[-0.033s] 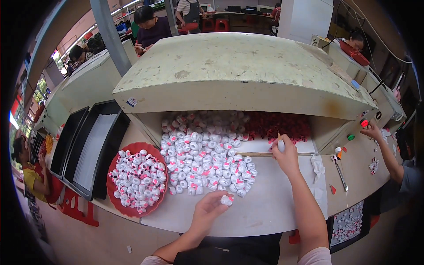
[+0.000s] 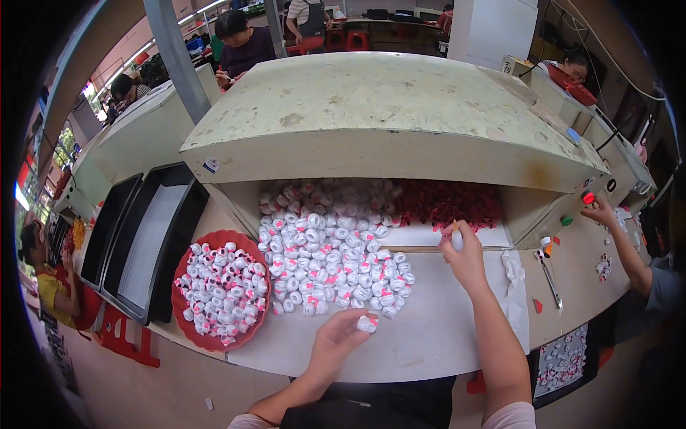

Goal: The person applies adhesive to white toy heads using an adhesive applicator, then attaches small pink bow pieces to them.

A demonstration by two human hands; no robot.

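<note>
My left hand (image 2: 337, 343) is near the front edge of the white work table (image 2: 429, 336) and holds one small white cap with a pink spot (image 2: 367, 324) in its fingertips. My right hand (image 2: 465, 252) is raised further back, pinching a small white piece (image 2: 456, 239) at the mouth of the hood. A big heap of white and pink caps (image 2: 329, 250) spreads between the hands and into the hood. Red pieces (image 2: 446, 202) lie deeper inside on the right.
A round red tray (image 2: 251, 244) full of the same caps sits at the left. Black trays (image 2: 143, 243) lie beyond it. A large beige hood (image 2: 386, 114) covers the back. A co-worker's hand (image 2: 599, 211) reaches in at the right. Tweezers (image 2: 550, 275) lie nearby.
</note>
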